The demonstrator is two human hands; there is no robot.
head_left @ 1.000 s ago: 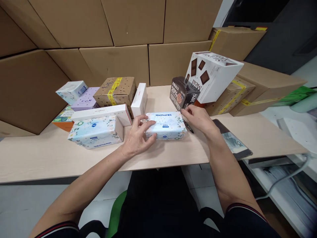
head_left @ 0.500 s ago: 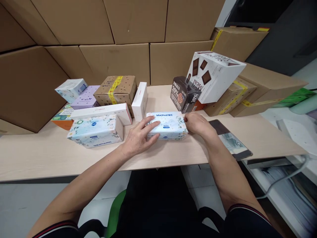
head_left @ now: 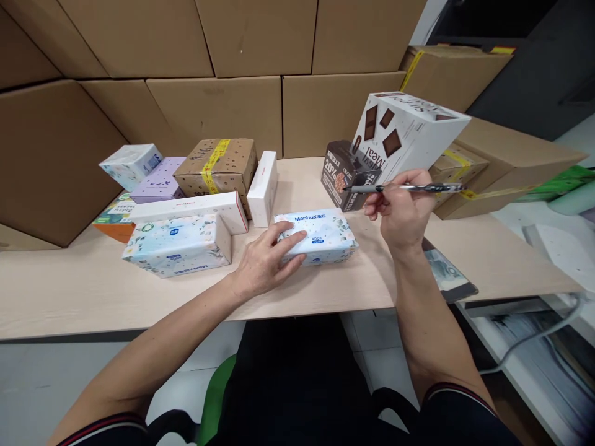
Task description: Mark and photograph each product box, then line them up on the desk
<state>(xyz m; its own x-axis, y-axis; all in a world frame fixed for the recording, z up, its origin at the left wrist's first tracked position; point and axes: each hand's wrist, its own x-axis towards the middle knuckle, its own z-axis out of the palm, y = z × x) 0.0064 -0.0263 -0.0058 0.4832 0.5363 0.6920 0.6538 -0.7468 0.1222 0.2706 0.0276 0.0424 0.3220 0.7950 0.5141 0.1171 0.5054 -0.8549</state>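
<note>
A pack of tissues (head_left: pixel 320 226) in blue-white floral wrap lies in front of me on the table. My left hand (head_left: pixel 267 260) grips its left end, with fingers across the top and the thumb along the front. Raised above the pack's right end, my right hand (head_left: pixel 404 214) is closed around a pen (head_left: pixel 439 188). The pen is held level, its dark tip pointing left in front of a dark brown box (head_left: pixel 338 176). A second tissue pack (head_left: pixel 179 246) stands left of my left hand, apart from it.
Behind the left pack are long white boxes (head_left: pixel 263 189), a taped carton (head_left: pixel 216 164), a purple box (head_left: pixel 158 179) and a small tissue pack (head_left: pixel 130 166). A tilted white box (head_left: pixel 411 133) leans at the right. A dark flat pouch (head_left: pixel 449 275) lies near the right table edge. Large cartons (head_left: pixel 214 118) wall the back.
My right hand has lifted up and right from the pack's right end, and the pen now shows in it. My left hand stays on the pack, which has barely shifted.
</note>
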